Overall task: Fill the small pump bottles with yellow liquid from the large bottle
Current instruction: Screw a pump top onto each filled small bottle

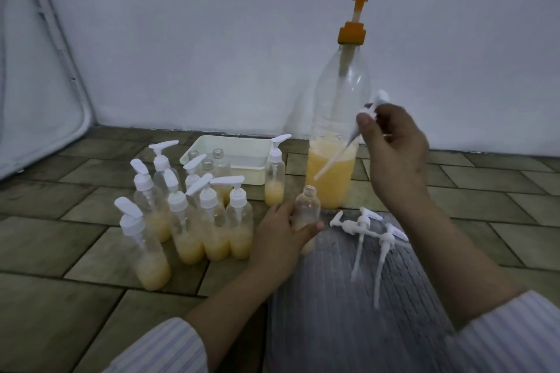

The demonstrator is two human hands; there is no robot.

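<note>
Grey ribbed cloth (342,306) covers the lap, with two loose white pump heads (371,232) lying on it. At its front edge the left hand (280,239) grips an uncapped small bottle (306,210), seemingly holding a little yellow liquid. Above, the right hand's (394,148) fingers pinch a white pump head (368,112), its tube angled down-left. Behind stands the large bottle (336,142), orange-pumped and about a third full; filled pump bottles (209,221) cluster left on the tiled floor (60,239), near a white tray (230,157).

The left hand (277,238) hides the open bottle's (306,206) lower half.
</note>
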